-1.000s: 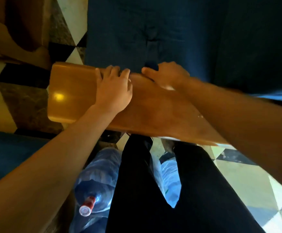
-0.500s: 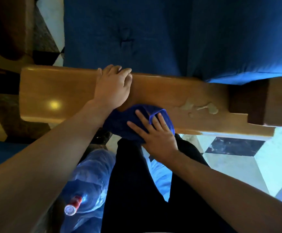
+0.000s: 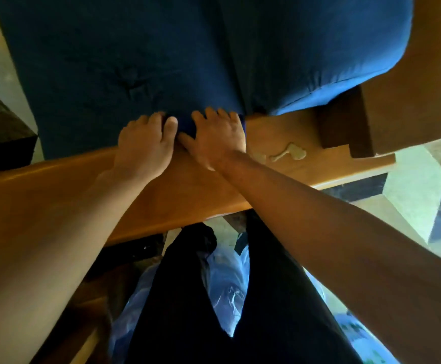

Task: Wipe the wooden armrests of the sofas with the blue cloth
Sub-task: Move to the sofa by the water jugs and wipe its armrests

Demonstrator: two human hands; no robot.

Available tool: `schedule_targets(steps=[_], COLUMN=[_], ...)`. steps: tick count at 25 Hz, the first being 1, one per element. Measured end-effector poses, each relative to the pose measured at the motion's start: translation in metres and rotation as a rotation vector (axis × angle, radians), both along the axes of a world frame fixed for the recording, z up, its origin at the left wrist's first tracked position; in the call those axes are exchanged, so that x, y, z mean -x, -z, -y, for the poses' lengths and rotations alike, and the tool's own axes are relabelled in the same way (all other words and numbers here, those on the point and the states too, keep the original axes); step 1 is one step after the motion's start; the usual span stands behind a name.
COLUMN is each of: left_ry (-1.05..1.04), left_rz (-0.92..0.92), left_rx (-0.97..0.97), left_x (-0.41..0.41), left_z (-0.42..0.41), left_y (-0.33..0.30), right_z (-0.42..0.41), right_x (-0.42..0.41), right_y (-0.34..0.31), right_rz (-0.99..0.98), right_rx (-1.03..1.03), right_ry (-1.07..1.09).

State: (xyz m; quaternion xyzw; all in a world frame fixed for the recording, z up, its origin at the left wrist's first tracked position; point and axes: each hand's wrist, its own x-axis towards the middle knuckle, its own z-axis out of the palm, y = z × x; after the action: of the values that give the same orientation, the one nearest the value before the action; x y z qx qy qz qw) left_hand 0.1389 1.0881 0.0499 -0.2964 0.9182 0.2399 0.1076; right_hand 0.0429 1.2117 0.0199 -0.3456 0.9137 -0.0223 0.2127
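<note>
A wide wooden armrest [image 3: 185,195] runs across the middle of the view, with the sofa's blue cushion [image 3: 161,61] behind it. My right hand [image 3: 214,139] presses the blue cloth [image 3: 185,126] down at the armrest's far edge, against the cushion. Only a small dark blue part of the cloth shows between my two hands. My left hand [image 3: 145,145] lies flat on the wood just left of the cloth, fingers bent over the far edge. A pale worn patch [image 3: 290,152] marks the wood to the right of my right hand.
The sofa's wooden back frame [image 3: 411,95] rises at the right. My dark trouser legs [image 3: 240,298] stand below the armrest, with large blue water bottles [image 3: 227,279] on the floor behind them. Patterned floor tiles [image 3: 411,195] show at the right, dark wooden furniture [image 3: 1,127] at the left.
My right hand has carried the cloth from the armrest's near edge across to its far edge beside the cushion. My left hand stays on the wood. The view has shifted right and closer.
</note>
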Motion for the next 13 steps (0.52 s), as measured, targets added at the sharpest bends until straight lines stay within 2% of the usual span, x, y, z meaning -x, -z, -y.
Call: schedule_targets(steps=[3, 5, 7, 10, 13], left_ry=[0.154, 0.257, 0.333, 0.461, 0.461], left_rz=[0.077, 0.042, -0.026, -0.017, 0.014], left_rx=[-0.129, -0.168, -0.189, -0.144, -0.051], left_x=[0.018, 0.032, 0.051, 0.077, 0.089], left_z=[-0.023, -0.040, -0.061, -0.092, -0.102], left_y=[-0.002, -0.005, -0.012, -0.019, -0.018], right_z=[-0.057, -0.104, -0.143, -0.171, -0.176], right_x=[-0.014, -0.030, -0.048, -0.063, -0.038], right_y=[-0.001, -0.004, -0.005, 0.000, 0.009], right_rz=[-0.065, -0.071, -0.075, -0.061, -0.016], right_rx=[0.101, 0.117, 0.109, 0.120, 0.234], right_ry=[0.090, 0.213, 0.407, 0.718, 1.025])
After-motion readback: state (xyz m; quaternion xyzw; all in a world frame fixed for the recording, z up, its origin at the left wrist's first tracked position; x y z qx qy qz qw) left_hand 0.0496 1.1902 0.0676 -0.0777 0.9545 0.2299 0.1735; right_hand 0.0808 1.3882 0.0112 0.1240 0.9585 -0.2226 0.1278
